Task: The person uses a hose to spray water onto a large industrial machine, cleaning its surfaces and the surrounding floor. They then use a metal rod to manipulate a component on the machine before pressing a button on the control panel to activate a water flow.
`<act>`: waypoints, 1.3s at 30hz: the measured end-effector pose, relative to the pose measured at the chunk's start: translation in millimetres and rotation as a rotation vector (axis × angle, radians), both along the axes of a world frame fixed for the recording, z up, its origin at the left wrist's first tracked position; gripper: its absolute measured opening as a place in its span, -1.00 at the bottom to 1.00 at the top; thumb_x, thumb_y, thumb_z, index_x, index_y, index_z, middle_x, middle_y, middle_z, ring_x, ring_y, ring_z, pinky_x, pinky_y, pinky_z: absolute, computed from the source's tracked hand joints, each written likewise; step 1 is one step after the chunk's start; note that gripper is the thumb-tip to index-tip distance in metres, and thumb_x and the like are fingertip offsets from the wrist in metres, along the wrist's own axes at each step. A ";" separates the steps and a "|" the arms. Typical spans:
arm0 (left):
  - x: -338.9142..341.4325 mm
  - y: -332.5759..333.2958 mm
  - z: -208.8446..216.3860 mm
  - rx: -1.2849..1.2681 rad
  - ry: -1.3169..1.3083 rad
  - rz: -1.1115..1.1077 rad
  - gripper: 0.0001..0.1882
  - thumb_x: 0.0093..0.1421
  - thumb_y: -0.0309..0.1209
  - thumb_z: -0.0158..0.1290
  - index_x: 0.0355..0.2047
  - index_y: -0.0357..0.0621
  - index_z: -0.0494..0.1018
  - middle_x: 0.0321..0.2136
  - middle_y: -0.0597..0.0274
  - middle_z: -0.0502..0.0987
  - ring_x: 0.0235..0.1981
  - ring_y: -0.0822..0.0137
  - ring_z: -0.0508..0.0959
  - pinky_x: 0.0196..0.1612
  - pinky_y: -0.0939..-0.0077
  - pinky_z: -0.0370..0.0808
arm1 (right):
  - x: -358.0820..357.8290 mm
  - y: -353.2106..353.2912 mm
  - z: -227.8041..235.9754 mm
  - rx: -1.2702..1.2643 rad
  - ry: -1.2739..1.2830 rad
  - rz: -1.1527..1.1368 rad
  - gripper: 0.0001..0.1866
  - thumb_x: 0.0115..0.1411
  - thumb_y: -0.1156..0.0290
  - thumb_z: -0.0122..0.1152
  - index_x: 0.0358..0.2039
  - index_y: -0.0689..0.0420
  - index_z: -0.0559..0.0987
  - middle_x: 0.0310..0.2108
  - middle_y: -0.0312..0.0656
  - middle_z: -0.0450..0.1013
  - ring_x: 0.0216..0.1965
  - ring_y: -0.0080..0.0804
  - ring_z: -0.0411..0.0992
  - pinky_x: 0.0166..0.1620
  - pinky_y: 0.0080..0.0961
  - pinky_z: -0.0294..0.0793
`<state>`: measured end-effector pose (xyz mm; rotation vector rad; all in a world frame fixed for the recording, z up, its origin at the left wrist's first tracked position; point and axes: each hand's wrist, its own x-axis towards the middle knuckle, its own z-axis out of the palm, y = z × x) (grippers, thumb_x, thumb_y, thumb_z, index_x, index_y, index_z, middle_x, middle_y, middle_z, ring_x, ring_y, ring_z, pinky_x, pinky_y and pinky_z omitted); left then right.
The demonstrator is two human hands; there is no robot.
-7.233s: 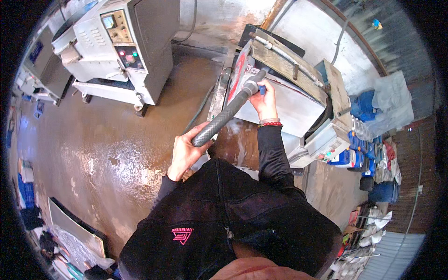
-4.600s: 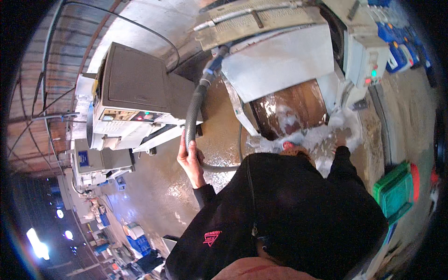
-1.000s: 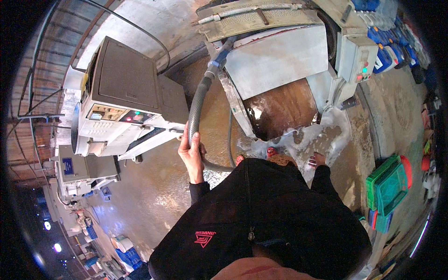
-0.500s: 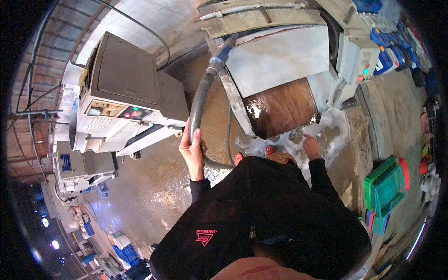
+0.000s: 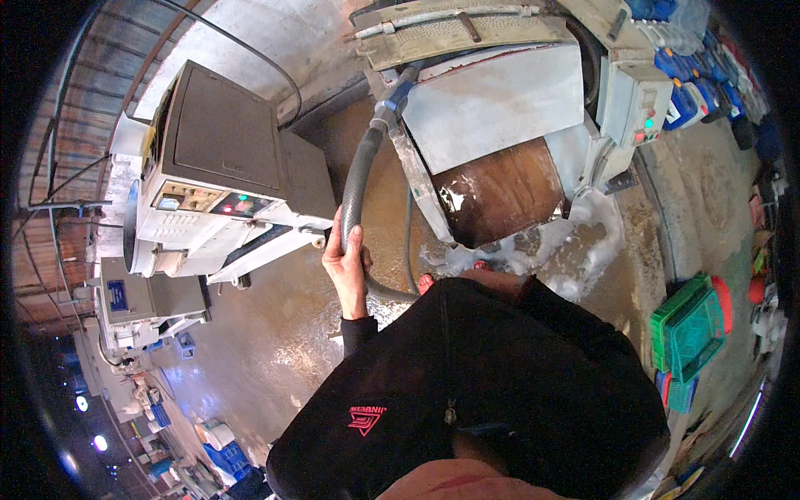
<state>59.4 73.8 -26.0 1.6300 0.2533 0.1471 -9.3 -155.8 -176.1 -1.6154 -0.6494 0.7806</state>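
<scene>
Hose, in the head view: The thick grey braided hose (image 5: 358, 171) arcs from the blue-and-grey pipe fitting (image 5: 388, 111) at the side of the pale metal machine (image 5: 504, 104) down to the left hand (image 5: 346, 271), then bends right.
Left hand: Its grip is closed around the hose, thumb on the near side; this probably bears the weight of the bend and keeps the upper length in line with the fitting.
Right hand: A blurred patch of skin beyond the black sleeve (image 5: 575, 312) may be the hand, low in front of the body; whether its grip is open or holds anything, I cannot tell.
Wet surface: Smooth brown wet surface (image 5: 504, 196) below the machine's pale panel, with white foam (image 5: 596, 237) on the floor beside it.
Thin hose: A slim dark hose (image 5: 408, 242) hangs just right of the thick one.
Hidden: The thick hose's lower run disappears behind the black jacket (image 5: 500, 367); its upper joint, beneath the beige perforated panel (image 5: 467, 42), is hard to make out.
</scene>
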 end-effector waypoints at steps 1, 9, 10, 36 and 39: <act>0.7 1.9 -2.7 -0.009 -0.014 -0.010 -0.56 0.12 -0.37 0.02 0.03 -0.08 0.29 -0.64 0.48 0.34 -0.77 0.67 0.22 -0.73 0.77 0.16 | 6.1 0.3 1.5 -0.066 0.067 0.015 -0.72 0.04 0.35 0.04 -0.28 0.26 0.44 -0.33 -0.16 0.42 -0.21 -0.46 0.34 -0.20 -0.50 0.27; 5.7 4.8 -4.4 -0.005 -0.043 -0.019 -0.55 0.10 -0.34 0.06 0.02 -0.06 0.31 -0.68 0.47 0.34 -0.79 0.68 0.22 -0.76 0.78 0.14 | 32.2 20.0 -13.6 -0.369 -0.246 -0.332 -0.66 -0.17 0.20 0.26 -0.47 0.22 0.53 -0.52 -0.01 0.47 -0.43 -0.10 0.45 -0.38 -0.29 0.36; 6.1 5.1 -4.6 -0.005 -0.040 -0.015 -0.55 0.10 -0.34 0.06 0.02 -0.05 0.31 -0.68 0.47 0.34 -0.80 0.68 0.22 -0.77 0.78 0.13 | 34.1 18.3 -22.8 -0.425 -0.211 -0.360 -0.66 -0.18 0.20 0.27 -0.48 0.22 0.53 -0.52 0.01 0.46 -0.43 -0.07 0.44 -0.38 -0.27 0.36; 11.9 8.0 -9.2 -0.008 -0.048 -0.022 -0.56 0.10 -0.35 0.05 0.02 -0.08 0.31 -0.65 0.47 0.34 -0.80 0.66 0.21 -0.76 0.77 0.15 | -140.1 -210.5 -308.7 -0.104 1.155 -1.398 -0.72 0.10 0.18 0.01 -0.37 0.14 0.47 -0.45 -0.11 0.38 -0.56 -0.27 0.34 -0.49 -0.32 0.43; 9.2 8.2 -10.2 0.015 -0.057 0.010 -0.56 0.10 -0.36 0.05 0.02 -0.07 0.31 -0.65 0.48 0.32 -0.79 0.67 0.21 -0.77 0.77 0.14 | -142.3 -174.7 -266.4 -0.206 1.167 -1.355 -0.77 0.07 0.25 0.07 -0.33 0.12 0.46 -0.41 -0.10 0.37 -0.46 -0.25 0.35 -0.42 -0.27 0.43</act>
